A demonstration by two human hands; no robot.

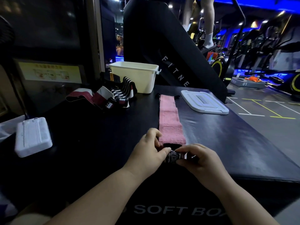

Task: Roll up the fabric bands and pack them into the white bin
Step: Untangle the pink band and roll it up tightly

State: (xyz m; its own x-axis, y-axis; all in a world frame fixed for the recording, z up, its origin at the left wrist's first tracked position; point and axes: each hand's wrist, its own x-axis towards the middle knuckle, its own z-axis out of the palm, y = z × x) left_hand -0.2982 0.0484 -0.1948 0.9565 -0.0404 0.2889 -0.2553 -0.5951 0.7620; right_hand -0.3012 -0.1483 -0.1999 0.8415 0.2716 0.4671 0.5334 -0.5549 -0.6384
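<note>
The left hand and right hand are pinching the small roll at the near end of the pink fabric band, thumbs and fingertips curling closely round it, while the rest is lying flat toward the white bin. If one side is turning faster, the roll is liable to cone or spring loose, though the dim light is hiding how firm the pinch is. Everything is resting on a black padded soft box in a blue-lit gym, with the bin lid and a heap of unrolled bands lying near the bin.
</note>
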